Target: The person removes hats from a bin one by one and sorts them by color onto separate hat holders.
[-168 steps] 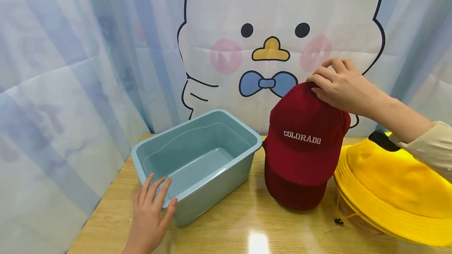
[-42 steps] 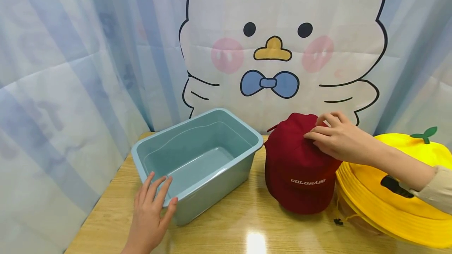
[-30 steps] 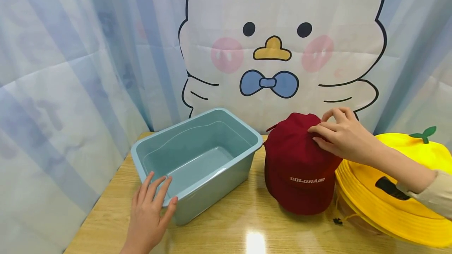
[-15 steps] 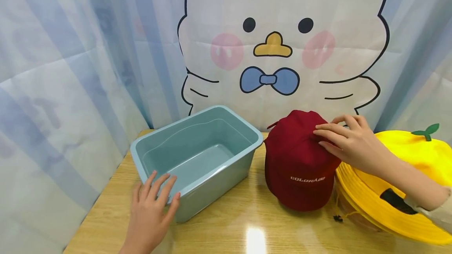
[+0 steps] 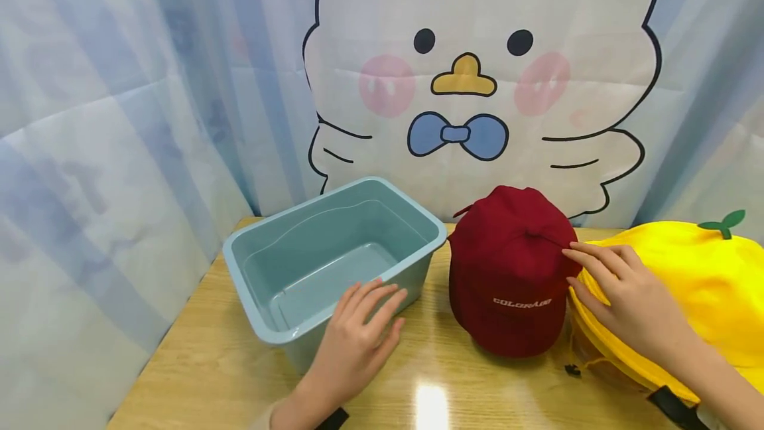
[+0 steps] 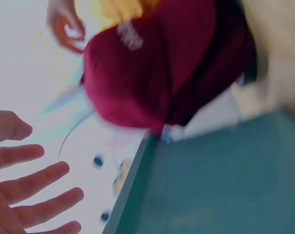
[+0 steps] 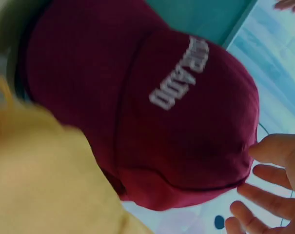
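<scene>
A dark red baseball cap (image 5: 513, 264) with white COLORADO lettering sits right of the blue-green bin (image 5: 251, 320), its brim toward the front. My right hand (image 5: 633, 304) is at the cap's right side, fingers loosely extended and gripping nothing; in the right wrist view its fingertips (image 7: 249, 187) lie close by the crown. My left hand (image 5: 361, 337) is spread in front of the bin's near long side, overlapping its rim in the head view. The left wrist view shows the left fingers (image 6: 49, 175) apart with nothing between them. Inside, the bin holds nothing visible.
A yellow brimmed hat (image 5: 686, 264) with a green sprout on top lies at the right, partly behind the right arm. Its cord and black toggle (image 5: 572, 369) hang onto the wooden table (image 5: 197, 363). A printed curtain (image 5: 179, 105) stands behind.
The red cap, held higher by my right hand at first, now rests lower. That hand has let go and slid right and down. My left hand has moved right from the bin's near-left corner.
</scene>
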A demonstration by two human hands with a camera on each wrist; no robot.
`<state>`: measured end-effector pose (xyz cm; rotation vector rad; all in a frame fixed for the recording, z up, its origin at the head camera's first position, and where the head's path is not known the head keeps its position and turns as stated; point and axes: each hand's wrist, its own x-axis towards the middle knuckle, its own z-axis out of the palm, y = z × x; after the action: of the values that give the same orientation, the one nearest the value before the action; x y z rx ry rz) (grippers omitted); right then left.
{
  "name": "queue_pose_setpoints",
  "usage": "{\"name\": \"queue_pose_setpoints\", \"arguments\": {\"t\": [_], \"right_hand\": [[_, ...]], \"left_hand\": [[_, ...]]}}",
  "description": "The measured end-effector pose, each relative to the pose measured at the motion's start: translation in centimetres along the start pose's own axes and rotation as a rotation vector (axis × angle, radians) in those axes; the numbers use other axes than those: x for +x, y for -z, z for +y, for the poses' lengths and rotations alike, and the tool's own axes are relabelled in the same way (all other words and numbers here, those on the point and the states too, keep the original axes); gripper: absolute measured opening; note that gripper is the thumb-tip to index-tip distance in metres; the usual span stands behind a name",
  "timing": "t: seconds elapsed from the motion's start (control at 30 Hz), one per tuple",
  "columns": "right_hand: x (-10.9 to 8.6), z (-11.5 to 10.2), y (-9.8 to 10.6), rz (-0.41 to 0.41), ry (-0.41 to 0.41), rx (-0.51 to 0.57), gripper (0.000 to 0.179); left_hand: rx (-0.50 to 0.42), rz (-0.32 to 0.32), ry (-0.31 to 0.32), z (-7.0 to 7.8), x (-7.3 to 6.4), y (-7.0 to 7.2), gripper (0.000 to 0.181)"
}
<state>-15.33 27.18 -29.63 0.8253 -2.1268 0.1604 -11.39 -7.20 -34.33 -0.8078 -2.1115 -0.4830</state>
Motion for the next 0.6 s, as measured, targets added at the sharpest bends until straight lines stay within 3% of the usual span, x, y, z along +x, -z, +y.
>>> {"name": "queue_pose_setpoints", "arguments": {"t": [0.13,0.3,0.4,0.53,0.6], "right_hand": [[-1.7,-0.8,-0.2,-0.002,-0.111,0.007,0.060],[-2.3,-0.9,-0.5,0.037,-0.196,-0.002,0.059],[-1.9,-0.6,-0.7,0.065,-0.223,-0.012,0.058],[-1.3,-0.3,-1.1,0.049,-0.268,-0.019,0.027],[-1.2,-0.2,-1.2,0.040,-0.289,-0.021,0.025]], "left_hand": [[-0.053,-0.038,-0.055,0.9,1.5,-2.8,0.031],[-0.019,-0.031,-0.072,1.4,4.1,-5.7,0.029],[0.010,-0.052,-0.031,1.6,5.7,-7.4,0.028],[0.081,-0.111,0.053,2.0,7.0,-9.3,0.028],[0.111,-0.132,0.076,2.2,7.4,-10.0,0.026]]}}
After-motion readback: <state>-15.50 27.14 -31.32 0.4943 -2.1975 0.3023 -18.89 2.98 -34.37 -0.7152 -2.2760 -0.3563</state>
